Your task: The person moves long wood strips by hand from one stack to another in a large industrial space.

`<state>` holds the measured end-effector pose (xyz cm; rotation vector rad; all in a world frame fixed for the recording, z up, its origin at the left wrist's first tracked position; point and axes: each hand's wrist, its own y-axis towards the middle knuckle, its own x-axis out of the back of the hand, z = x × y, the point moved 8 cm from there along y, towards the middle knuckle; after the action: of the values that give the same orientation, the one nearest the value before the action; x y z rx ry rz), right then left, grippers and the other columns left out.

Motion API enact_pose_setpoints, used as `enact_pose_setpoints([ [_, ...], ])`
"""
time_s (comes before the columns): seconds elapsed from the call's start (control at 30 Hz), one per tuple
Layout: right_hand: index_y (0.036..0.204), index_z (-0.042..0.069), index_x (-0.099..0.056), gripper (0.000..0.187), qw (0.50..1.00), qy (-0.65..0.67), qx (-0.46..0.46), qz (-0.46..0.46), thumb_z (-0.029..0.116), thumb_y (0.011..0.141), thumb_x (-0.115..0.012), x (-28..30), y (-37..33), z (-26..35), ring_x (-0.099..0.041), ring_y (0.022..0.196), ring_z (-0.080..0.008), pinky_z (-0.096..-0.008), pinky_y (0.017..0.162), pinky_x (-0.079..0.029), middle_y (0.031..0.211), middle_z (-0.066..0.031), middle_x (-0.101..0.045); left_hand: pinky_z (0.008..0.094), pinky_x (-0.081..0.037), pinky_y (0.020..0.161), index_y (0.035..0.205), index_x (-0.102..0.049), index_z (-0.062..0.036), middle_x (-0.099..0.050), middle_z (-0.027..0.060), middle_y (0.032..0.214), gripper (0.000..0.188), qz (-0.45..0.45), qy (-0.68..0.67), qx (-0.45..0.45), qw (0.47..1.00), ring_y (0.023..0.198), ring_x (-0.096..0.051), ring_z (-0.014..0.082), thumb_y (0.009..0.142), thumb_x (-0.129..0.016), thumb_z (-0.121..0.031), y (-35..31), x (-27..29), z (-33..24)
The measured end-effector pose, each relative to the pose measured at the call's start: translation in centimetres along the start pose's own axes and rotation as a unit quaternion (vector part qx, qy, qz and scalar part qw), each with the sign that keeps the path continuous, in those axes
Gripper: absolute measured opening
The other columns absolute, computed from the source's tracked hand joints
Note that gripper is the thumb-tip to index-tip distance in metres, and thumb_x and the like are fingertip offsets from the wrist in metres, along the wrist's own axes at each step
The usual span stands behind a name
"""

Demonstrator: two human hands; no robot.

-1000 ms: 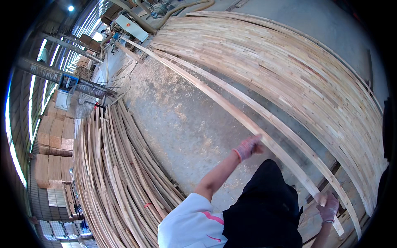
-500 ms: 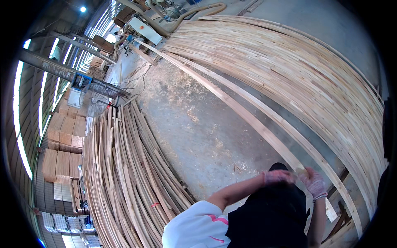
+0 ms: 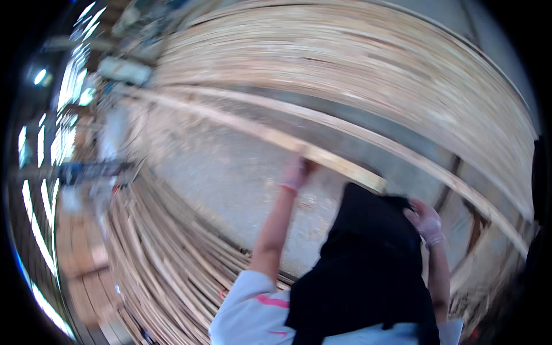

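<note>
A long, narrow wooden board [image 3: 339, 164] reaches from the far left toward me, its cut end in front of my black apron [image 3: 368, 253]. My left hand [image 3: 295, 172], in a pale pinkish glove, is closed on the board's lower edge, a short way back from that end. At the right side of the apron is my right hand [image 3: 424, 221], gloved too and apart from the board. Its fingers look bent, but blur and the dark cloth hide whether they hold anything. A second long board [image 3: 425, 164] runs alongside, to the right of the first.
A broad layer of pale boards [image 3: 356, 69] lies side by side across the far right. Long strips of wood [image 3: 167, 253] are heaped at the left. Behind them stand stacked brown wood blocks [image 3: 83, 244]. Sawdust covers parts of the concrete floor [image 3: 224, 155]. Everything is motion-blurred.
The view has swung round. My left hand has shifted farther along the board, away from its near end. My right hand has come off the board's end to the apron's side.
</note>
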<state>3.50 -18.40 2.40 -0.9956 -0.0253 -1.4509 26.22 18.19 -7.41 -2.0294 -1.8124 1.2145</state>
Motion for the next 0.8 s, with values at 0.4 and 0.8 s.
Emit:
enact_pose_setpoints([
  [0.4,0.099,0.01,-0.064,0.047,0.977,-0.021,-0.17,0.124,0.05,0.079,-0.052,2.5,6.5,-18.2,-0.065,0.078,-0.0257,-0.037,0.078,-0.049,0.078,-0.0122,-0.066,0.0455,-0.044,0.094,0.131,-0.045,-0.0127,-0.053,0.0007,0.126,0.054,-0.262,-0.218,0.036,0.939,0.108,-0.052,0.02,0.092,-0.042,-0.049,-3.8,-0.4,7.7],
  [0.8,0.09,0.01,-0.067,0.02,0.936,-0.27,-0.224,-0.022,0.017,0.072,-0.061,15.2,20.4,-33.8,-0.064,0.091,-0.0224,-0.0334,0.076,-0.049,0.089,-0.0088,-0.067,0.0451,-0.05,0.079,0.105,-0.057,-0.0082,-0.063,0.0057,0.09,0.049,-0.231,0.024,0.196,0.953,0.075,-0.058,0.0222,0.092,-0.04,-0.052,-6.0,-17.1,15.6],
])
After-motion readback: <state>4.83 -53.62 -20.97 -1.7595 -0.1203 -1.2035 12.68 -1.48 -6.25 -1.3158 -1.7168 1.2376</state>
